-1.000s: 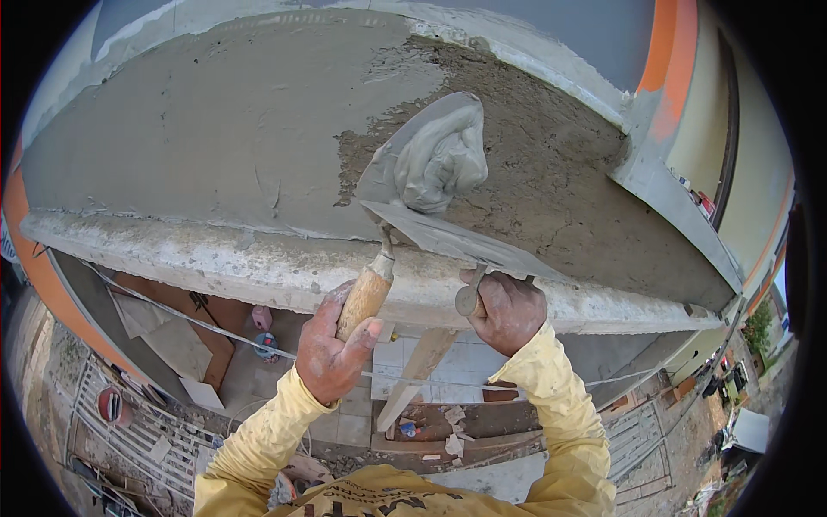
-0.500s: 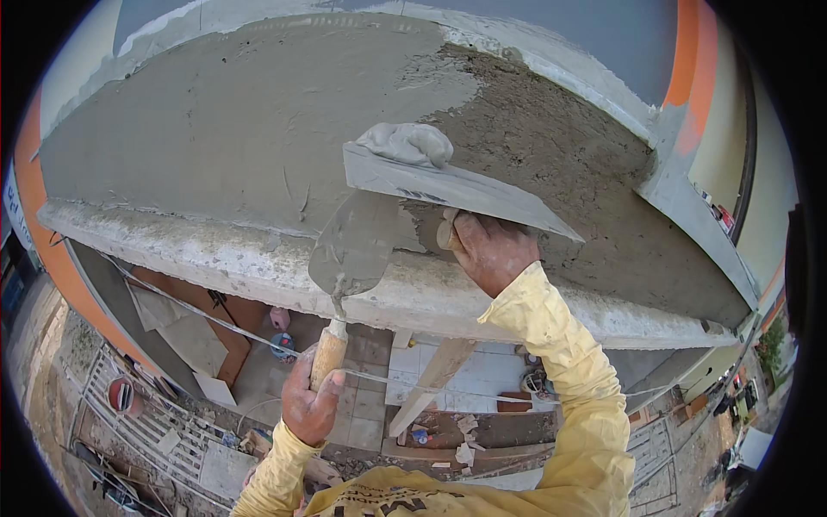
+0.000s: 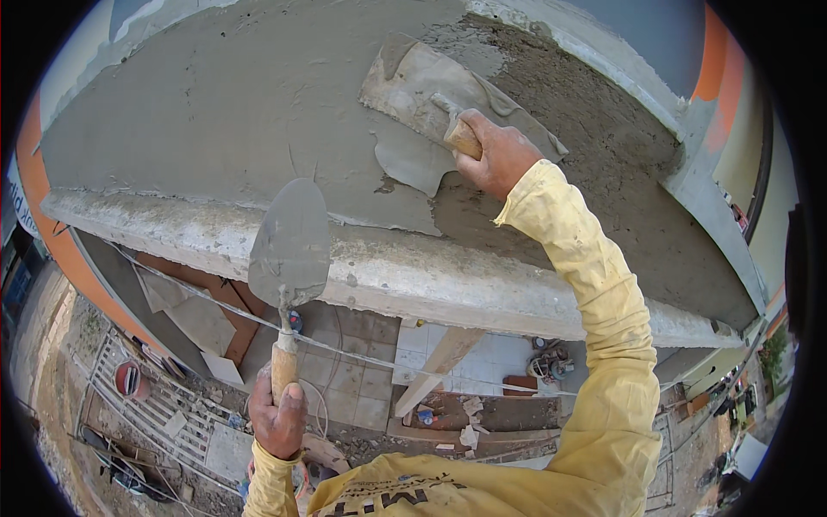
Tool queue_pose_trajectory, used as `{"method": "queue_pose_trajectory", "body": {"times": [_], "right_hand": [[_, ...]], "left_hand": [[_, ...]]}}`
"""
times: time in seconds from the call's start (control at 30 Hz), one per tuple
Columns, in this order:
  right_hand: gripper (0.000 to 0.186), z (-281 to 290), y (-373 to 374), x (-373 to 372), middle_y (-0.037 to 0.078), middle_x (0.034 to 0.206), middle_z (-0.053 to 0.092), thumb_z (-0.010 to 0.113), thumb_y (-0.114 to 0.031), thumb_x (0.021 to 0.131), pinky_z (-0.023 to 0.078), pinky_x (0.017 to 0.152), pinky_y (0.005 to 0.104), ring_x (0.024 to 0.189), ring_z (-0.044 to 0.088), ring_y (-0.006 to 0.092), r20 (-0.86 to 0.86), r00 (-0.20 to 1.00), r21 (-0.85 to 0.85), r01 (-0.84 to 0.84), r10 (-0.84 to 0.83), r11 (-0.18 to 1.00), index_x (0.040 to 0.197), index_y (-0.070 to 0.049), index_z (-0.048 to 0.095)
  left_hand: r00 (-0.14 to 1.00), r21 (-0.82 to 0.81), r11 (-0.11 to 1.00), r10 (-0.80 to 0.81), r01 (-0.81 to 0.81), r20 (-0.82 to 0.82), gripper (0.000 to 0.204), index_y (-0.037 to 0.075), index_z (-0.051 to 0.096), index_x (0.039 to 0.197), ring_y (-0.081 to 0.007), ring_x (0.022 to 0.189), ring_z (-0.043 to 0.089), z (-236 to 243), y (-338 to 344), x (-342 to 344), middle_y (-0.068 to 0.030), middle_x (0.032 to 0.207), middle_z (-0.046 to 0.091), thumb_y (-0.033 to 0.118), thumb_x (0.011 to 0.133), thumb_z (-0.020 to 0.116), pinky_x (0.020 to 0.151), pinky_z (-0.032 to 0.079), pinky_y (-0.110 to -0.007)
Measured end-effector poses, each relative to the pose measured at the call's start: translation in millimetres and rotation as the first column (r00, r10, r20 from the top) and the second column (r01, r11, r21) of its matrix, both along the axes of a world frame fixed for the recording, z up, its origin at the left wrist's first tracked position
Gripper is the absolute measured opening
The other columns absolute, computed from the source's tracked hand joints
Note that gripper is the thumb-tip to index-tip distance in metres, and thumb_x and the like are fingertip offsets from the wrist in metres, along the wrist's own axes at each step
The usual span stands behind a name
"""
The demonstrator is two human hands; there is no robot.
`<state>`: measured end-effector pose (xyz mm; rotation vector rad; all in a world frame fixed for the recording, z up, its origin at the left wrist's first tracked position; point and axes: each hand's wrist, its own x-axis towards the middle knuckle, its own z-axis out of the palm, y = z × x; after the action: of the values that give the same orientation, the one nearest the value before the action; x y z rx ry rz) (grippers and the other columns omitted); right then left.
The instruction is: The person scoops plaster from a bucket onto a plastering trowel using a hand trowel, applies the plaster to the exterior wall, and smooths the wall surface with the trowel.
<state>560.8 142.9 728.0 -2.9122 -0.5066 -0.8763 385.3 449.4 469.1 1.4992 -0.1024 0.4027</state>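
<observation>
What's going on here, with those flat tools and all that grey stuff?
Someone in a yellow shirt is handling two trowels. The right hand grips a rectangular plastering trowel over the grey mortar, with a raised, ragged-edged patch below its blade. The left hand holds a rounded trowel blade up, in front of the pale ledge. Smooth mortar spreads leftward; a rough, darker area remains uncovered on the right.

Yellow long-sleeved cloth shirt (image 3: 534,484): dark printed lettering on the front, large bold characters beneath smaller lines, near the view's lower edge.
White flat sign panel (image 3: 22,205): blue lettering, steeply tilted at the far left, only partly in view.
</observation>
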Motion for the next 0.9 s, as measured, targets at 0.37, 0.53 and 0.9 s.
{"method": "queue_pose_trajectory", "body": {"times": [0.37, 0.53, 0.9], "right_hand": [[0.053, 76.2, -60.0, 4.2, 0.021, 0.098, 0.067, 0.062, -0.031, 0.081, 0.052, 0.081, 0.0388, 0.085, 0.067, 0.0330, 0.291, 0.953, 0.208, -0.147, 0.083, 0.967, 0.121, 0.002, 0.055], [0.035, 59.1, -83.0, -25.6, 0.003, 0.071, 0.057, 0.065, -0.027, 0.083, 0.039, 0.042, 0.0265, 0.042, 0.045, 0.0082, 0.204, 0.972, 0.621, -0.220, 0.115, 0.753, 0.107, -0.003, 0.057], [0.035, -25.9, -80.3, -57.8, 0.014, 0.077, 0.064, 0.067, -0.023, 0.080, 0.052, 0.063, 0.0389, 0.069, 0.065, 0.0310, 0.282, 0.959, 0.429, -0.161, 0.038, 0.889, 0.110, -0.006, 0.055]], "left_hand": [[0.997, -0.022, 0.997, -0.078, 0.079, 0.018, 0.055, -0.004, 0.051, 0.121, -0.0057, 0.049, 0.045, 11.3, -2.6, -6.5, 0.0011, 0.065, 0.051, 0.042, 0.092, 0.062, 0.044, 0.034, -0.021], [1.000, -0.003, 1.000, -0.011, 0.011, 0.010, 0.052, -0.005, 0.050, 0.121, -0.0056, 0.045, 0.042, 3.6, 8.9, -16.5, 0.0016, 0.061, 0.048, 0.039, 0.094, 0.059, 0.041, 0.032, -0.021], [0.996, -0.052, 0.995, 0.088, -0.089, -0.013, 0.056, -0.004, 0.050, 0.126, -0.0053, 0.045, 0.042, -11.8, 38.4, -19.9, 0.0023, 0.061, 0.048, 0.042, 0.095, 0.058, 0.039, 0.031, -0.020]]}}
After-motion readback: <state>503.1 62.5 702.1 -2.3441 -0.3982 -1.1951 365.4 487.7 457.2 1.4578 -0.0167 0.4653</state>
